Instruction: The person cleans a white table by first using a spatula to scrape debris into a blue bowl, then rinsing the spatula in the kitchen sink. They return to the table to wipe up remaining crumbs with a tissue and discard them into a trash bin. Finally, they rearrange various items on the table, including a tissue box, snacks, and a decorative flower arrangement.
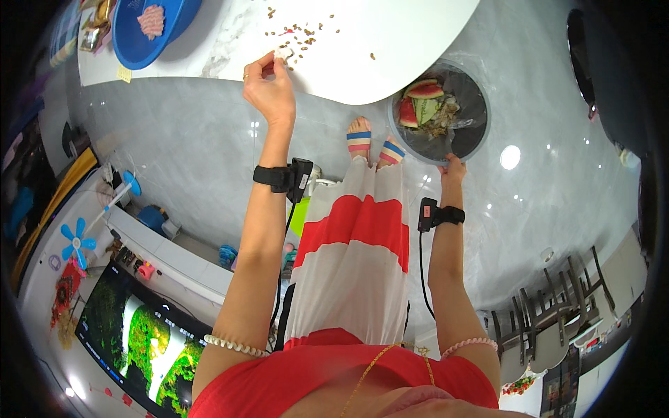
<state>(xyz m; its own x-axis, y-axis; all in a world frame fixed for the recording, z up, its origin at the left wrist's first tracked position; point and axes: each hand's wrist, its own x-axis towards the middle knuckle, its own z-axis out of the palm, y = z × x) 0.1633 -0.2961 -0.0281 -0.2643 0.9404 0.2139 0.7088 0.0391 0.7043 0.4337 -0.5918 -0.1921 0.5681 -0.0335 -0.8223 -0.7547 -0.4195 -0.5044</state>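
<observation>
My left hand (270, 86) is at the edge of a white table (355, 78), its fingers closed on a crumpled piece of white tissue (283, 54). Small brown seeds or shells (308, 41) lie scattered on the table just beyond it, with a small red scrap (286, 32) among them. My right hand (452, 166) grips the near rim of a round grey trash bin (488, 112), which stands on the floor beside the table. Inside the lined bin are watermelon rinds (426, 91) and other food scraps (444, 117).
A blue plastic basin (133, 57) holding a pink striped cloth (151, 22) stands on the table's left, near packets (94, 34). My feet in striped sandals (359, 138) are under the table edge. Stacked chairs (543, 324) stand at lower right, a television (146, 345) at lower left.
</observation>
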